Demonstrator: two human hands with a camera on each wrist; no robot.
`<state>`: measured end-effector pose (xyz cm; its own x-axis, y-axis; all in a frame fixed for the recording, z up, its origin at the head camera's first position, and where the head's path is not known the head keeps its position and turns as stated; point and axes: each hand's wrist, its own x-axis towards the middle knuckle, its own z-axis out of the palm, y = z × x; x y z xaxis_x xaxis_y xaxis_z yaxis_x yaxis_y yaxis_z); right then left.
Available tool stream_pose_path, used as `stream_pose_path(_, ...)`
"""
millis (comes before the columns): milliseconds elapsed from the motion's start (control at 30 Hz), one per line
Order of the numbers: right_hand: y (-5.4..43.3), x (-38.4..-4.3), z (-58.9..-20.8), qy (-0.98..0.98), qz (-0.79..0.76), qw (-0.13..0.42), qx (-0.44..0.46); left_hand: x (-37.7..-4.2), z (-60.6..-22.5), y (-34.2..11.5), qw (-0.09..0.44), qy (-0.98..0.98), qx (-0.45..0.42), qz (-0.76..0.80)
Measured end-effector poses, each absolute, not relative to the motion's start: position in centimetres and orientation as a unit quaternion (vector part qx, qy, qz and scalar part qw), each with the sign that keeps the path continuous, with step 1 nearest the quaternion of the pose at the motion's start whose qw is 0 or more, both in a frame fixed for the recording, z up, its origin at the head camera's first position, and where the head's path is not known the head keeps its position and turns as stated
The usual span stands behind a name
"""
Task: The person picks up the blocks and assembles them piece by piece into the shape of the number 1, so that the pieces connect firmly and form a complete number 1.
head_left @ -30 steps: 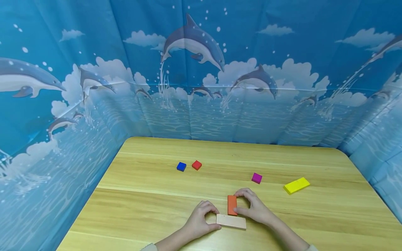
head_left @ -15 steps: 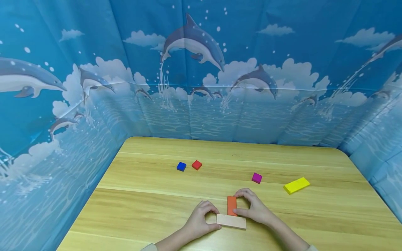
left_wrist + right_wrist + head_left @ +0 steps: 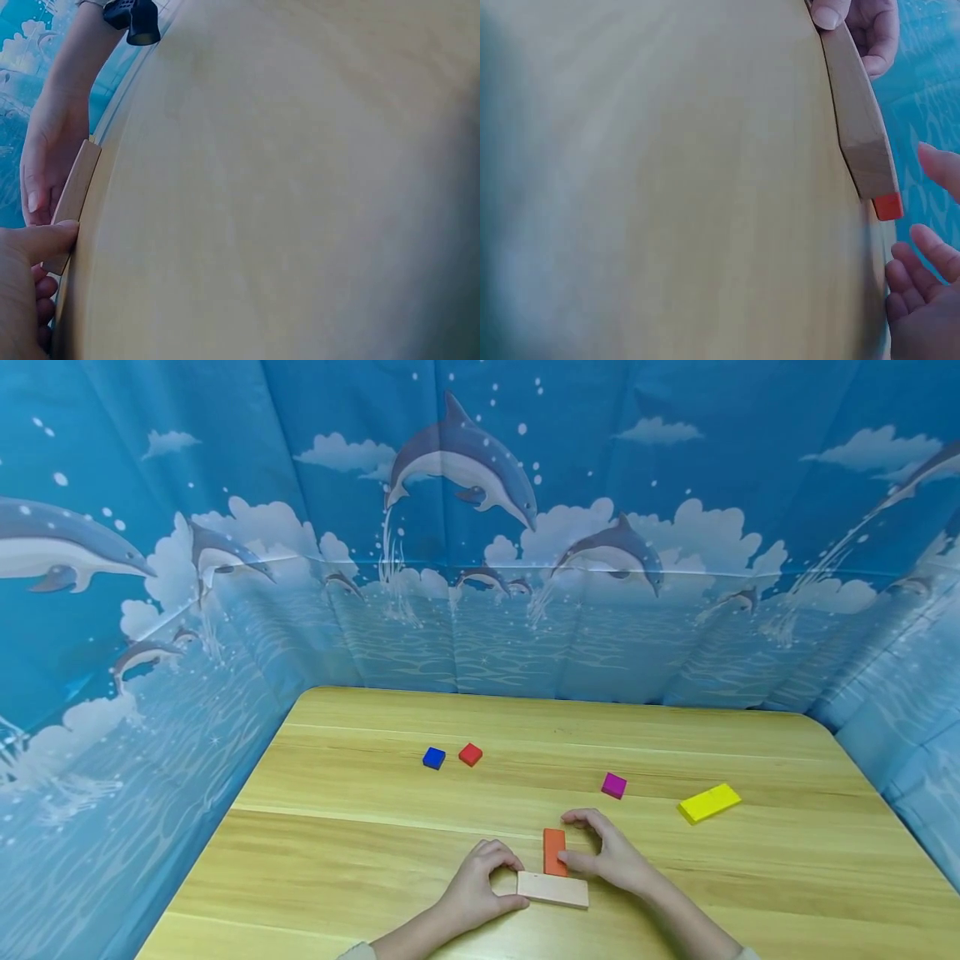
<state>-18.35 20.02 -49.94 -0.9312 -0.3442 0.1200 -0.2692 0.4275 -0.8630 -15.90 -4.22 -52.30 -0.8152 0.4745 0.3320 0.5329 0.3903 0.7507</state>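
Note:
The left hand [image 3: 474,888] pinches the left end of a plain wooden block [image 3: 555,890], which lies flat on the table. Its thumb presses the near side, as the left wrist view also shows. Behind that block an orange block [image 3: 553,850] lies lengthwise, its near end against or very close to the plain one. To the right of the orange block is the right hand [image 3: 617,862], fingers spread and relaxed. In the right wrist view its fingers stand apart from the orange block [image 3: 888,206], most of which is hidden behind the plain block.
Small blue [image 3: 433,758] and red blocks [image 3: 470,754] lie toward the back left of the wooden table [image 3: 337,860]. A small purple block [image 3: 613,786] and a longer yellow block [image 3: 709,803] lie to the right. A dolphin-print curtain [image 3: 480,635] surrounds the table's back and sides.
The right hand's fingers have loosened from the orange block and moved slightly right. The left hand and both blocks show almost no movement.

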Motion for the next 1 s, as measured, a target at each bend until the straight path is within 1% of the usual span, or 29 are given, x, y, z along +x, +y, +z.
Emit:
stream_pose_path(67, 20.2, -18.3, -49.6, 0.840, -0.515, 0.036, -0.168, -15.9, -52.3, -4.2, 0.035, -0.833, -0.303, -0.462)
stream_pose_path(133, 20.4, -18.5, -49.3, 0.846, -0.508, 0.021, -0.157, -15.8, -52.3, -4.1, 0.041, -0.832, -0.305, -0.462)
stream_pose_path(367, 22.5, -19.4, -48.3, 0.871, -0.468, -0.067, -0.132, -15.7, -52.5, -4.0, 0.048, -0.832, -0.308, -0.459)
stream_pose_path(567, 25.2, -19.5, -47.7, 0.877, -0.465, -0.089, -0.083, -15.7, -52.7, -4.0, 0.046, -0.832, -0.307, -0.459)
stream_pose_path(667, 26.4, -19.3, -47.6, 0.877, -0.464, -0.108, -0.062, -15.7, -52.6, -4.0, 0.046, -0.833, -0.308, -0.458)
stream_pose_path(867, 28.9, -19.2, -47.6, 0.891, -0.440, -0.116, -0.013, -15.6, -52.7, -3.9, 0.049, -0.832, -0.309, -0.458)
stream_pose_path(1000, 30.4, -19.0, -47.8, 0.894, -0.427, -0.134, 0.010, -15.5, -52.7, -3.9, 0.051, -0.830, -0.308, -0.461)
